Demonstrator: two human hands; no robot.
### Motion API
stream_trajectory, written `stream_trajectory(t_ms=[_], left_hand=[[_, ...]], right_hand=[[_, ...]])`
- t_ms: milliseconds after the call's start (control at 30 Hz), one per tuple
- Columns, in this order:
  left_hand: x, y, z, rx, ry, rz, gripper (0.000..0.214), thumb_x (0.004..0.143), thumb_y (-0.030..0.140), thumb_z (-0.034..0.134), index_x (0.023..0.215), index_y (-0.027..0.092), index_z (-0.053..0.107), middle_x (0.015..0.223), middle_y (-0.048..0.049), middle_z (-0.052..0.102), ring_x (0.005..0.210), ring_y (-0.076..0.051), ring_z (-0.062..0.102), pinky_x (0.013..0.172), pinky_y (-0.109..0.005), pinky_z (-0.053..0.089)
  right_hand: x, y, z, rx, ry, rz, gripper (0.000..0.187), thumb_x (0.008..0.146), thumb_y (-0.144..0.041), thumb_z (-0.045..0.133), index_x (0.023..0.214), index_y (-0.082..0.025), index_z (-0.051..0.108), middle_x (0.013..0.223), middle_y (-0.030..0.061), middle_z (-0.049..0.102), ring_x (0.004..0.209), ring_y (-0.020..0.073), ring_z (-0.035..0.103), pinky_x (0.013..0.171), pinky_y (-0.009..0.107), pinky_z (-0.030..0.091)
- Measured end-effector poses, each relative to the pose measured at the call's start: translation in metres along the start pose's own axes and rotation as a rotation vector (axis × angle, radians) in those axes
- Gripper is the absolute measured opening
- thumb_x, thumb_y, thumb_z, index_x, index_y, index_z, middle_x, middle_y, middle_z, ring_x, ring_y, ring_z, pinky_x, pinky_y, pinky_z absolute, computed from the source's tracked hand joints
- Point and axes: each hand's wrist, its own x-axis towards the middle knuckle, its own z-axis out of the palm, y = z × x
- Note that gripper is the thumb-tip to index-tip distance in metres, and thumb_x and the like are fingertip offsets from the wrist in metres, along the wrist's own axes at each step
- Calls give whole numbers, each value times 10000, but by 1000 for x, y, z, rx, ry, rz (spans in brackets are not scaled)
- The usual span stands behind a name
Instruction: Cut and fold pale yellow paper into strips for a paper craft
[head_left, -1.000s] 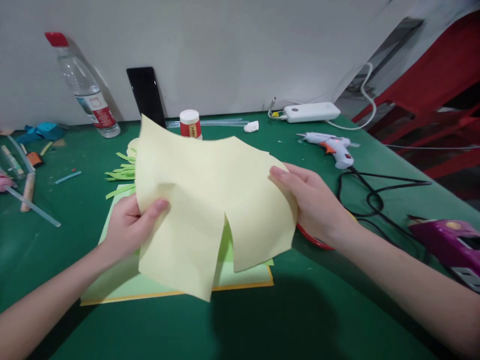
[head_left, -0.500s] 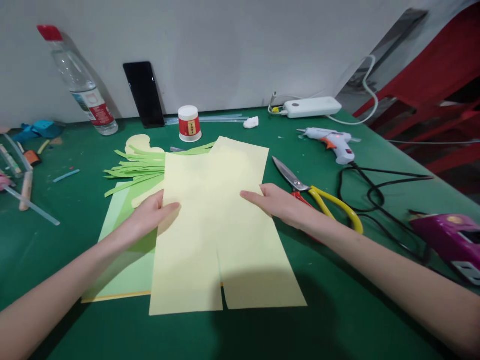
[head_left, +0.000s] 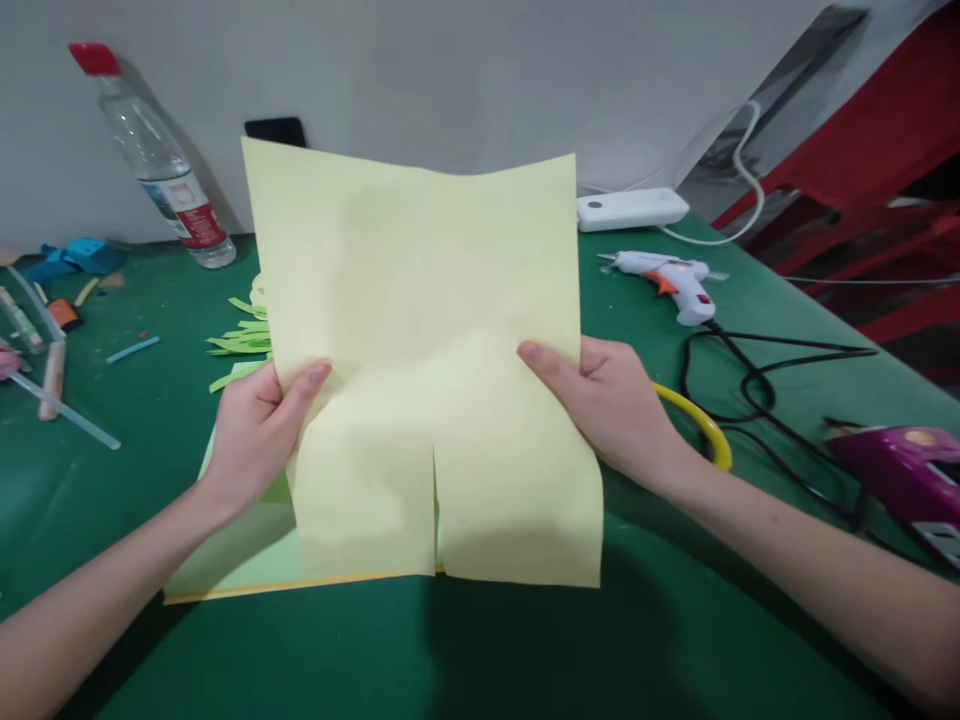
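Observation:
I hold a large pale yellow sheet of paper (head_left: 435,300) by its two side edges, raised over the table. A narrow slit runs up from the middle of its bottom edge. My left hand (head_left: 259,425) pinches the left edge, thumb in front. On the opposite edge my right hand (head_left: 619,400) grips the same way. Behind the sheet at the left, light green paper (head_left: 240,550) and fringed green strips (head_left: 244,340) lie partly covered. Beside my right hand only a yellow handle of the scissors (head_left: 697,415) shows.
A white glue gun (head_left: 671,280) with a black cord (head_left: 757,390) lies at the right, near a purple device (head_left: 900,475). A white power strip (head_left: 634,208), a water bottle (head_left: 165,170) and a phone (head_left: 276,131) are at the back. Small craft pieces (head_left: 64,318) lie far left.
Both hands have raised the yellow sheet and tilted it upright, so it spreads flatter. It now hides the small red-and-white tub, most of the phone and the scissor blades.

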Motion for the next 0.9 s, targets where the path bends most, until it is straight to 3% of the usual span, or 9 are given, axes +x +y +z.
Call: stream_trajectory(t_ms=[233,367,467,633,700,900], left_hand=[[-1,5,-1,-93,23,34,314,733,339,563,473,186,475,453,44,460,408,-80,366,369,-205,268],[1,-1,2,-234,8,-25,224,712,345,603,552,196,552,508,40,519,437,-86,430,376,-196,303],[1,-6,6,-299,-53,-79,279,741,429,554,593,193,575,537,21,564,424,-98,472,357,-202,335],[-4,-7,9,-320,-116,-125,347,725,472,556,522,191,542,501,15,564,398,-110,468,336,-221,336],[-5,-7,9,-318,-99,-106,361,728,470,551,499,193,511,472,26,523,386,-101,435,329,-218,312],[-3,-6,7,-208,-49,55,371,776,413,507,482,190,464,450,29,472,383,-93,391,325,-214,270]], right_hand=[[-1,-4,2,-38,95,-59,279,760,-328,536,514,-198,510,560,20,608,508,145,553,404,245,409],[-1,-3,3,-41,168,-171,283,748,-281,537,483,-198,483,513,6,564,462,124,507,365,224,358],[-2,-2,3,-65,286,-281,242,749,-275,540,521,-206,496,525,-1,523,450,113,455,368,235,314],[-3,4,4,-147,353,-401,428,802,-288,483,451,-228,247,437,-52,244,385,84,238,379,261,228],[-1,6,4,-163,333,-428,455,810,-288,475,458,-230,192,437,-57,199,393,82,193,383,267,208],[3,7,2,-162,330,-408,385,824,-289,458,490,-224,278,475,-39,296,425,90,247,402,262,227]])
